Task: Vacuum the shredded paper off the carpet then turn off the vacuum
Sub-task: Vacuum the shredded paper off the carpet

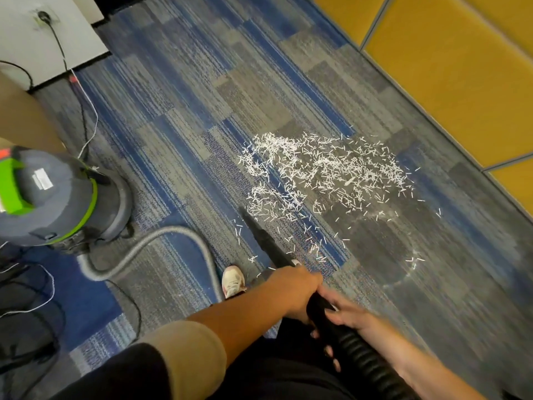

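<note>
- The carpet (pixel 178 116) is seen largely uncleaned; the job is judged barely begun.
- The vacuum (pixel 57 197) is parked at the left, not yet to be switched off.
- The shredded paper (pixel 323 168) is spread in 1 wide patch.
- The nozzle (pixel 259 238) is set at its near edge.
- The hose (pixel 354 350) is gripped by the left hand (pixel 294 290) and right hand (pixel 343 310).
</note>
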Demonstrator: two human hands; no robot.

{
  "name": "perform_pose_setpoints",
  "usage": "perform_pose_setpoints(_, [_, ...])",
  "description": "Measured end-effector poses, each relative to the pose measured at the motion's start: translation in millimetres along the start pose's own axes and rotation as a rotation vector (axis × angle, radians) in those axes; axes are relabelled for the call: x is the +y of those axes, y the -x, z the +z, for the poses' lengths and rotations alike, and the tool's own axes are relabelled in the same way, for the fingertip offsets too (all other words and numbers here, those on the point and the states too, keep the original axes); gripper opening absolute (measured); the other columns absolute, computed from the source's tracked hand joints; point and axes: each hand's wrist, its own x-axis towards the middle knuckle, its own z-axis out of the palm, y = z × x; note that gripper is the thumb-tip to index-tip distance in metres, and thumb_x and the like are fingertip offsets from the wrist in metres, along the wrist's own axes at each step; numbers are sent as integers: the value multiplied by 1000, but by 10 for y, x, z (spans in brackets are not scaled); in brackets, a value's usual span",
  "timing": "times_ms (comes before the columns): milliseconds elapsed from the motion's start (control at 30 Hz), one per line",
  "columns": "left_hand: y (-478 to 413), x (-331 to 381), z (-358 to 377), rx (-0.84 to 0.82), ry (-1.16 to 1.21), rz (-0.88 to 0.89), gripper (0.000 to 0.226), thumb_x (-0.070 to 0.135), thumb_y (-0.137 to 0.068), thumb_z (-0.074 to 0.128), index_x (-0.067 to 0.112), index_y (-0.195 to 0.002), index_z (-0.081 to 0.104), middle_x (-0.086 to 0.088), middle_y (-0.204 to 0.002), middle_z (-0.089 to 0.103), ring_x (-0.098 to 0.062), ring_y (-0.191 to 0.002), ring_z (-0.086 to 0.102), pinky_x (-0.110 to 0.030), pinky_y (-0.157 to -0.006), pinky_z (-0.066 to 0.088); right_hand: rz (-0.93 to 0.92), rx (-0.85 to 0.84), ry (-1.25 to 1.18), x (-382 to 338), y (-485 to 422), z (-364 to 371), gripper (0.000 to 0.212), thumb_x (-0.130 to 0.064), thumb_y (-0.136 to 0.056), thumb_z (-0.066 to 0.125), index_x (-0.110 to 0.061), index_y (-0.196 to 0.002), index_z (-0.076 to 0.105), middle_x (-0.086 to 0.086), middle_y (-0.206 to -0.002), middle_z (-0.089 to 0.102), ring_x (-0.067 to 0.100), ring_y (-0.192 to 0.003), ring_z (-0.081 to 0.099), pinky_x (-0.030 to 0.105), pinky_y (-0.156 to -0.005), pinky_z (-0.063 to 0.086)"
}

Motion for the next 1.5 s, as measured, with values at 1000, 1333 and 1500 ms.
perform_pose_setpoints(1000, [-87,143,-129,-23,-10,38,53,37,-75,75,20,-118,50,-7,-116,56,-28,-108,55,-38,-86,44,118,31,-58,-167,151,-175,48,-7,-87,52,-36,-125,55,24,-85,60,28,-50,57,32,-43,51])
perform_pose_setpoints(1333, [-139,135,-187,5,-41,27,54,37,-75,74,19,-119,48,-9,-115,55,-29,-106,57,-35,-80,44,103,52,-55,-241,124,-153,47,-9,-95,45,-40,-129,49,20,-79,60,25,-48,57,29,-42,50])
perform_pose_setpoints(1500, [-188,106,-367,38,-67,22,58,42,-73,76,19,-118,48,-8,-115,57,-28,-106,57,-35,-83,45,54,28,-86,-334,68,-163,51,-9,-95,43,-41,-135,44,20,-78,58,26,-46,57,30,-40,50])
